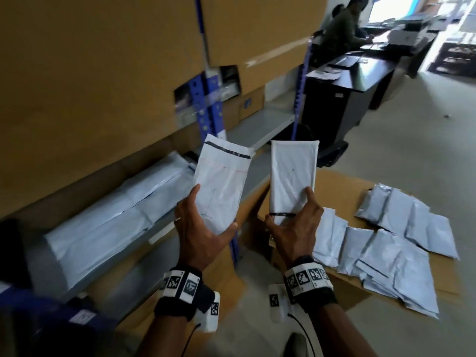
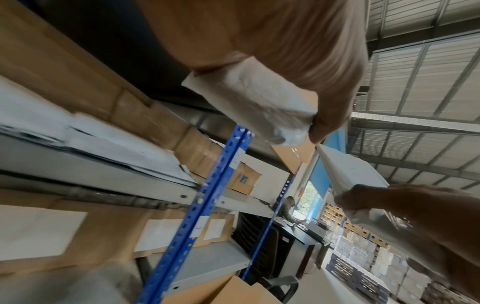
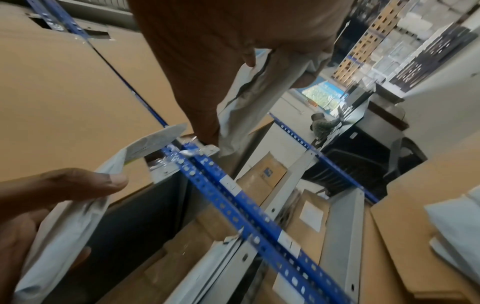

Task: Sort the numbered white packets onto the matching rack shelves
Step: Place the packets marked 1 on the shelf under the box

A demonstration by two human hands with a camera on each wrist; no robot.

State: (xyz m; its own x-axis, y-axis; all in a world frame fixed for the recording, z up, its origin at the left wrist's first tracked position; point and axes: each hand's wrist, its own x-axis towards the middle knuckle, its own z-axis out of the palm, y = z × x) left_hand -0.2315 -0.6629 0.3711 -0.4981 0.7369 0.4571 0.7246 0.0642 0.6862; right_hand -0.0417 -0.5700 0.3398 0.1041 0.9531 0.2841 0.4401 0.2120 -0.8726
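In the head view I hold two white packets up side by side in front of the blue rack upright (image 1: 206,104). My left hand (image 1: 213,208) grips the lower end of one packet (image 1: 221,181), which has a black strip along its top and faint pen marks. My right hand (image 1: 288,206) pinches the bottom of the other packet (image 1: 293,173), also pen-marked. The left wrist view shows the left packet (image 2: 254,102) under my fingers and the right packet (image 2: 355,170) beyond. More white packets (image 1: 110,217) lie in a row on the grey rack shelf at left.
Several loose white packets (image 1: 386,243) lie on flattened cardboard (image 1: 342,186) at right. Large cardboard boxes (image 1: 103,73) fill the upper rack. A black desk (image 1: 360,70) with seated people stands at the back right, and a black chair (image 1: 332,153) sits beside the rack's end.
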